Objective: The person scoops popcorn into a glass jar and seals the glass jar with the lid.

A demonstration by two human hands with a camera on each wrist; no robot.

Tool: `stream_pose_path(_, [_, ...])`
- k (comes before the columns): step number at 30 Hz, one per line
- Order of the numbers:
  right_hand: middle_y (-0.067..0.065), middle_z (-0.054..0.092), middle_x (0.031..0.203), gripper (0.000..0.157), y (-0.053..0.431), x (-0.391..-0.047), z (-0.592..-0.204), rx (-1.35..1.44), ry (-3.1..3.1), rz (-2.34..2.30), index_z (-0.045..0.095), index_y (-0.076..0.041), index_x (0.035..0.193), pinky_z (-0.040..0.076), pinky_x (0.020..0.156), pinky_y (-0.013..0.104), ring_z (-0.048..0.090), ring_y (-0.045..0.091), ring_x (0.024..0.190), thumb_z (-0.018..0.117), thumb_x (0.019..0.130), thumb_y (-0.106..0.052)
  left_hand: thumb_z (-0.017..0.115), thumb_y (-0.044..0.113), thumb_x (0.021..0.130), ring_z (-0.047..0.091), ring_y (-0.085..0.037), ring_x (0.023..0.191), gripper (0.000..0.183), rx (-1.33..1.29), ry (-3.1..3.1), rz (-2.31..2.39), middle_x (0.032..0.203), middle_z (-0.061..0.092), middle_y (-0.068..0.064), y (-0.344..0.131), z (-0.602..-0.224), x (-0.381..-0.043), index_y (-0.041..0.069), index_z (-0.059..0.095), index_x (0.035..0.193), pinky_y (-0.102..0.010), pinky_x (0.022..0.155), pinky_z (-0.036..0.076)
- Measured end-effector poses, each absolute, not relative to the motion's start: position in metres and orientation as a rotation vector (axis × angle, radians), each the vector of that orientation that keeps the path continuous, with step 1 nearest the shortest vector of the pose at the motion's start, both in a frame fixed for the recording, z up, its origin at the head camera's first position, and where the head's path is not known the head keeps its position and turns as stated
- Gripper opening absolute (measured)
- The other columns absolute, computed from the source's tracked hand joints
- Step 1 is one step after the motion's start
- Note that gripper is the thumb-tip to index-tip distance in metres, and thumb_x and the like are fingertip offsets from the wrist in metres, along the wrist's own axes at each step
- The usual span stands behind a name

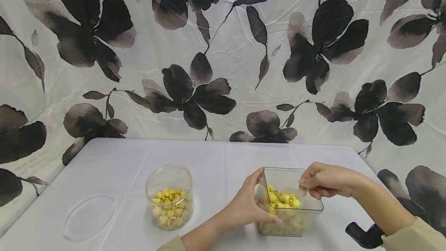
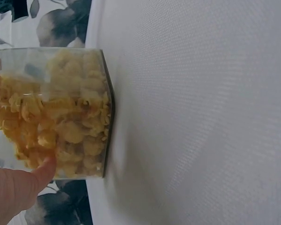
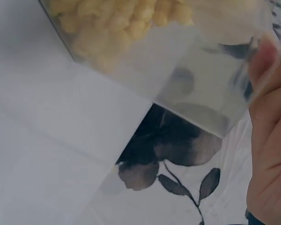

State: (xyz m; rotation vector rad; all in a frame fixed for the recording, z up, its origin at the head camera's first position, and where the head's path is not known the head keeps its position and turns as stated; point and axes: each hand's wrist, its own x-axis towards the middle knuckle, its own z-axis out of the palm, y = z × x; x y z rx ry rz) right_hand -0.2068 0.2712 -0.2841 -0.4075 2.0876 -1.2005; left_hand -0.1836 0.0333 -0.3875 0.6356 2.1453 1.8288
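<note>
A clear square plastic container [image 1: 289,222] with yellow popcorn [image 1: 283,200] inside stands on the table at the front right. My left hand [image 1: 245,204] grips it from the left, thumb across the near wall and fingers round the far side. In the left wrist view, the popcorn [image 2: 70,136] slopes up against one wall, and my left thumb [image 2: 44,171] presses the plastic. My right hand [image 1: 331,181] pinches the container's right rim, its thumb reaching over the inside. In the right wrist view, the right thumb [image 3: 264,56] shows through the clear wall.
A clear round jar [image 1: 170,181], partly filled with popcorn, stands uncovered left of the hands. Its round translucent lid [image 1: 90,218] lies flat further left. White cloth covers the table [image 1: 209,165]. A floral curtain [image 1: 223,57] hangs behind. A black curved object [image 1: 362,235] is beside the right forearm.
</note>
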Motion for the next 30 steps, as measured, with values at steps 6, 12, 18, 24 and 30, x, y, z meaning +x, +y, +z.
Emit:
stream_pose_path(6, [-0.005,0.05,0.052,0.026,0.277,-0.206,-0.288,-0.395,2.013,-1.265,0.06,0.014,0.082,0.026,0.04,0.011,0.034,-0.001,0.041,0.049,0.092,-0.008,0.088,0.018,0.061,0.029,-0.02,0.127,0.112,0.631,2.129,1.833,0.137,0.03,-0.002,0.034,-0.388,-0.185,0.021,0.018,0.148,-0.037,0.093,0.045])
stream_pose_path(12, [-0.006,0.051,0.054,0.022,0.281,-0.206,-0.289,-0.427,1.949,-1.315,0.064,0.004,0.083,0.028,0.041,0.01,0.036,-0.003,0.042,0.049,0.093,-0.009,0.089,0.019,0.061,0.031,-0.019,0.124,0.112,0.629,2.147,1.82,0.135,0.031,-0.001,0.035,-0.388,-0.185,0.021,0.018,0.148,-0.038,0.093,0.045])
stream_pose_path(18, [-0.007,0.054,0.055,0.022,0.286,-0.204,-0.29,-0.395,1.878,-1.386,0.067,0.0,0.083,0.032,0.041,0.007,0.04,-0.005,0.042,0.049,0.093,-0.008,0.089,0.019,0.061,0.031,-0.019,0.126,0.112,0.619,2.144,1.818,0.136,0.03,0.0,0.035,-0.387,-0.185,0.022,0.018,0.148,-0.038,0.094,0.045])
stream_pose_path(24, [-0.007,0.057,0.057,0.022,0.286,-0.2,-0.293,-0.39,1.82,-1.455,0.067,-0.001,0.085,0.032,0.041,0.007,0.04,-0.005,0.042,0.049,0.094,-0.009,0.089,0.018,0.06,0.03,-0.019,0.125,0.112,0.632,2.146,1.83,0.135,0.031,-0.001,0.035,-0.387,-0.185,0.021,0.019,0.148,-0.038,0.094,0.045])
stream_pose_path(30, [-0.007,0.058,0.058,0.024,0.29,-0.199,-0.295,-0.368,1.778,-1.49,0.068,-0.002,0.086,0.033,0.041,0.006,0.042,-0.005,0.043,0.047,0.094,-0.008,0.088,0.017,0.061,0.029,-0.021,0.128,0.112,0.622,2.144,1.826,0.138,0.029,-0.002,0.035,-0.387,-0.185,0.019,0.018,0.148,-0.037,0.094,0.045])
